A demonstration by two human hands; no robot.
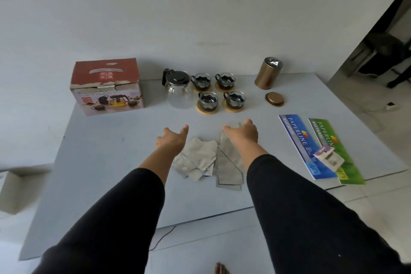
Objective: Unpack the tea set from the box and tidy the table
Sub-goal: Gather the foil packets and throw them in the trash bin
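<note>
While both my hands reach out over the grey table (111,162), I can see the tea set standing unpacked along the far edge. My left hand (171,140) is spread open with nothing in it, just beside a loose heap of silvery foil packets (200,158). My right hand (242,133) is also open, hovering over the taller stack of foil packets (226,169); whether it touches them I cannot tell. The glass teapot (179,92) has a clear round belly, a black lid and a black handle. Beside it four glass cups (219,93) in dark holders sit on round wooden coasters, two by two. The red box (106,87), worn at its edges, stands to the left. A gold canister (268,73) stands on the right, its gold lid (274,99) lying near it.
</note>
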